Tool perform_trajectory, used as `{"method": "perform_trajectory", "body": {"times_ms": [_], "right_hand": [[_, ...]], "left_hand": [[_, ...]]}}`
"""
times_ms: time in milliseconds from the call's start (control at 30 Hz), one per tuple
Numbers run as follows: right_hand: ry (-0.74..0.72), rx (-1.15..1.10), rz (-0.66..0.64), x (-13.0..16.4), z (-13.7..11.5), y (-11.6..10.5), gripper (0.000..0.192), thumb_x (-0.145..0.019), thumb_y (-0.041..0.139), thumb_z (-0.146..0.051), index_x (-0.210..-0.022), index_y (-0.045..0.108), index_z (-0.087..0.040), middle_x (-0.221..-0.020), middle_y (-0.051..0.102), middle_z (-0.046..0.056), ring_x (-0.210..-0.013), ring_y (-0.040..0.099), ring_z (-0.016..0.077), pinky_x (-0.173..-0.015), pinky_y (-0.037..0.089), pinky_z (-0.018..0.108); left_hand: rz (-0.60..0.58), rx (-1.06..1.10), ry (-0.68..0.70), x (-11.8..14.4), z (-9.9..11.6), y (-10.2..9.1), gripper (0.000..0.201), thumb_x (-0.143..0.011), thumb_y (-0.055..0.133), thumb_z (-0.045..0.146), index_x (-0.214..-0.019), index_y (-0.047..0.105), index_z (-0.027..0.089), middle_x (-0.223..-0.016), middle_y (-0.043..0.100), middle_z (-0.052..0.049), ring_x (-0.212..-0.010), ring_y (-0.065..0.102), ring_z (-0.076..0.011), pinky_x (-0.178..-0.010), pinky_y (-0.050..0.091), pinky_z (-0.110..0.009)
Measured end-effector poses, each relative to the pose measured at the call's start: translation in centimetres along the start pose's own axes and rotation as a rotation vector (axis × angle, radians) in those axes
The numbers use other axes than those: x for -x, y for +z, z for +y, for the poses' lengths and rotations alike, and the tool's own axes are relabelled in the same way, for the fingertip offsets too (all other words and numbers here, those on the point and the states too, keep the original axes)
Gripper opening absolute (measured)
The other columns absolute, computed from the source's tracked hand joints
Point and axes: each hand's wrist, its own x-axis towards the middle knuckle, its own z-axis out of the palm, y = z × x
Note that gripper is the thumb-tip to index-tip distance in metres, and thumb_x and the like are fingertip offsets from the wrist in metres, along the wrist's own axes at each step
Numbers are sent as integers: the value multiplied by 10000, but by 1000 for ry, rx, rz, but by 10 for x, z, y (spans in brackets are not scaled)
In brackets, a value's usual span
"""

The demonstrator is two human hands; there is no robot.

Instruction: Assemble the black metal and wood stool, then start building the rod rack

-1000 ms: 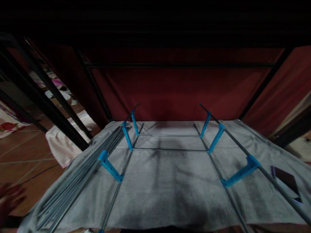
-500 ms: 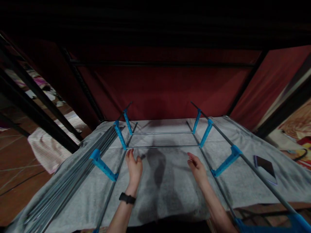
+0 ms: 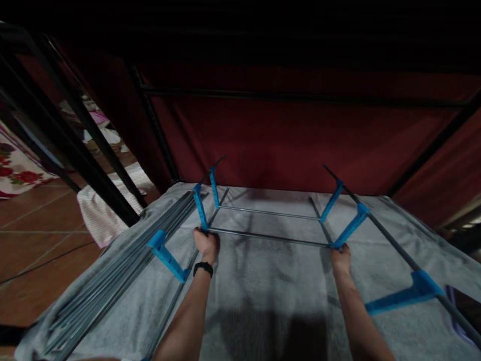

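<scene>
A frame of grey metal tubes joined by blue plastic brackets lies on the grey cloth. My left hand (image 3: 206,245), a black band on its wrist, closes at the foot of a left bracket (image 3: 200,208), where the nearer cross tube (image 3: 263,235) meets the side tube. At the opposite corner, my right hand (image 3: 341,258) grips the foot of a right bracket (image 3: 351,228); its fingertips are partly hidden. A second cross tube (image 3: 268,212) runs farther back. Closer to me, another left bracket (image 3: 169,260) and another right bracket (image 3: 406,293) sit on the frame.
Several loose metal tubes (image 3: 124,281) lie bundled on the grey cloth (image 3: 263,286) at left. A phone-like device (image 3: 464,311) lies at the right edge. Dark metal posts (image 3: 93,175) and a red cloth wall (image 3: 270,145) enclose the space. A striped cloth (image 3: 101,210) rests on the tiled floor.
Both hands have gone from hovering open inside the frame to gripping its corners at the nearer cross tube. The frame's right side now appears farther right and slightly skewed; the view has shifted.
</scene>
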Motion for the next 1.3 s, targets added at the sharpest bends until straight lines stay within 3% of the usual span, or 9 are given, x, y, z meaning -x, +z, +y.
{"method": "perform_trajectory", "body": {"times_ms": [67,167,333,500,667,933,1300], "right_hand": [[-6,32,-42,-3,5,3,373,-736,507,-316,-1072,588,-174,-964,696,115,-967,656,303,-861,530,387],[19,90,-40,-7,12,6,329,-746,513,-378,-1016,568,-196,-892,679,122,-923,659,342,-818,524,439],[53,190,-43,-9,14,9,382,-783,499,-423,-1076,569,-189,-971,699,182,-996,668,386,-844,515,470],[75,247,-39,-4,-1,7,454,-826,479,-421,-1164,580,-136,-1047,714,220,-1042,680,389,-873,518,458],[109,244,-23,0,-16,5,447,-855,486,-412,-1185,587,-128,-1047,725,206,-1067,680,373,-910,512,444],[127,256,-5,0,-24,7,421,-881,479,-405,-1176,593,-127,-1031,732,201,-1074,689,366,-915,511,439],[130,263,3,-1,-20,15,426,-892,498,-357,-1223,570,-99,-1070,717,217,-1089,686,364,-935,502,425]], "left_hand": [[-39,-17,-3,-8,-6,-1,426,-809,514,70,-1230,570,95,-1185,681,-192,-1078,661,-253,-912,509,-334],[-95,-58,4,-15,-10,-2,336,-828,548,104,-1156,617,136,-1092,718,-168,-972,690,-239,-855,508,-324],[-105,-153,-21,-13,-11,-5,313,-867,560,161,-1170,611,97,-1029,727,-202,-931,697,-286,-816,485,-363],[-111,-192,-21,-7,-11,-7,287,-896,535,197,-1152,625,103,-1008,732,-197,-913,696,-293,-772,470,-359],[-101,-206,-15,-7,-13,-8,349,-957,482,383,-1111,642,114,-977,721,-210,-908,680,-321,-760,464,-395],[-56,-216,46,-11,-23,-6,262,-929,519,379,-993,649,160,-823,661,-105,-784,634,-254,-704,448,-355],[-41,-225,-7,-16,-21,-2,244,-917,565,377,-971,663,159,-805,642,-82,-757,584,-233,-704,427,-347]]}}
